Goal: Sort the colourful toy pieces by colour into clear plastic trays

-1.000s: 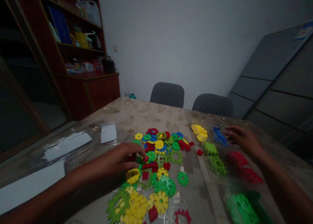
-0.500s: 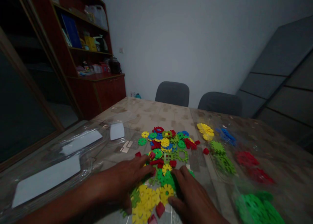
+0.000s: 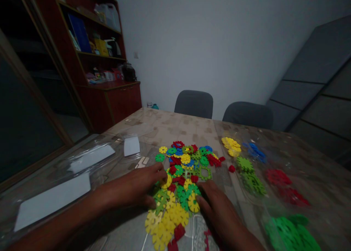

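Both hands work a pile of toy gear pieces on the bench. The left hand, fingers half curled, sets its tips on a yellow piece at the pile's 9 o'clock edge; in the dim light it is unclear whether it grips. The right hand lies open, fingertips touching pieces at 5 o'clock. The pile's long axis runs from 6 to 12 o'clock.

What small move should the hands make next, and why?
The left hand and right hand rest on the mixed pile; single-colour piles lie to its right. So probably: pinch the yellow gear beside the right hand and carry it to the yellow pile.
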A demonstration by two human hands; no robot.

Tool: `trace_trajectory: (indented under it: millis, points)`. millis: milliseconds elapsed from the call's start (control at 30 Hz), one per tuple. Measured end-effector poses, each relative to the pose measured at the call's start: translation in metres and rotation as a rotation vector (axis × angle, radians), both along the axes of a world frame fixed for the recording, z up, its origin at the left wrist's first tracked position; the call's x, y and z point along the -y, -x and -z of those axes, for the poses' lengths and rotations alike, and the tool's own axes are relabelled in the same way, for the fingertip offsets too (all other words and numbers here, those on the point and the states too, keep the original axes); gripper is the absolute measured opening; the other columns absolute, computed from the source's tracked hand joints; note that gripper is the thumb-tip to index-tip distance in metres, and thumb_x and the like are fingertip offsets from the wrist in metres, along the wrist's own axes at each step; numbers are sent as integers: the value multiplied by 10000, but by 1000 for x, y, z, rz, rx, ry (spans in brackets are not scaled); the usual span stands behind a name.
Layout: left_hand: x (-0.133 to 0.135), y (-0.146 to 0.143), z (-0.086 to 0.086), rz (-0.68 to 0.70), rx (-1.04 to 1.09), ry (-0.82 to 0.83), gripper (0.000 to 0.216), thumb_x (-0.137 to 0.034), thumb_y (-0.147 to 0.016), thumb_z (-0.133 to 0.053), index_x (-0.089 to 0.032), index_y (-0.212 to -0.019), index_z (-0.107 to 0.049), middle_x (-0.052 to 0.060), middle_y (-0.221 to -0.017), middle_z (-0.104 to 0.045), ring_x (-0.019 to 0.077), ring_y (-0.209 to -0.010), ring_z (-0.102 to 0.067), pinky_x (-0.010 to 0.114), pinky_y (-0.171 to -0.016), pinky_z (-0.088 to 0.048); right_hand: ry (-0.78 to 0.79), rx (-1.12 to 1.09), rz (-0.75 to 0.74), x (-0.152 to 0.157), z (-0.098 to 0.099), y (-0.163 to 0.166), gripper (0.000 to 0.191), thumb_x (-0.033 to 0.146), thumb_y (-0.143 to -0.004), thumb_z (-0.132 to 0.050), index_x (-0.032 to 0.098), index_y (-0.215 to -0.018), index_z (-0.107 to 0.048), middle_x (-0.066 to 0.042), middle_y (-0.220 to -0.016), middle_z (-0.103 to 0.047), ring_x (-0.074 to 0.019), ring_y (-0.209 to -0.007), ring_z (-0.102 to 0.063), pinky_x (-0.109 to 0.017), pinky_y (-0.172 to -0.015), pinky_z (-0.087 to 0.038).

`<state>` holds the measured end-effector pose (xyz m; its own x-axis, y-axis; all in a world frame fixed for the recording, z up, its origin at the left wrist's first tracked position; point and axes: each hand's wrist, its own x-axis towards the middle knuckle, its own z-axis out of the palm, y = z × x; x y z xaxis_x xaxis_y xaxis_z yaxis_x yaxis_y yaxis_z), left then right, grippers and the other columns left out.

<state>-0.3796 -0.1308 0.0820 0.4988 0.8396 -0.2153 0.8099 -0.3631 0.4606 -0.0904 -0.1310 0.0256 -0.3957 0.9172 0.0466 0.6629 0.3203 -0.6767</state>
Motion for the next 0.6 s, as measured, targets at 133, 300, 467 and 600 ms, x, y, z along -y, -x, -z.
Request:
trace_trajectory:
  millis: [133,300,467,600]
  points:
    - [2,-7,8,60,-25,-15,529,-157,-712,-818,-275,-1155,-554,33,-1258,-511,270,-1078,-570,344,-876,-450,13,8,75,-3,1,3,40,235,-831,-581,208,-856,-567,-51,-881,-639,-224,-813,-601,-311,-712,-420]
    - [-1,-5,3,74,-3,32,300,-117,-746,-723,-232,-985,-581,27,-1112,-571,233,-968,-579,318,-800,-433,122,-230,56,-12,0,-2,85,276,-796,-527,235,-736,-481,17,-693,-548,-169,-660,-517,-268,-590,-356]
    - [-18,6,8,10,80,-73,174,-171,-857,-608,-242,-1016,-611,47,-1041,-639,247,-964,-592,352,-832,-444,73,-246,105,-18,-7,-12,148,347,-832,-513,241,-736,-475,19,-676,-550,-170,-635,-505,-275,-577,-355]
    - [-27,11,19,60,157,-62,501,-113,-787,-660,-305,-1242,-579,53,-1259,-608,272,-1155,-555,420,-1002,-410,13,-3,72,-16,-10,-25,85,239,-812,-522,242,-737,-481,13,-660,-594,-174,-618,-526,-281,-579,-324]
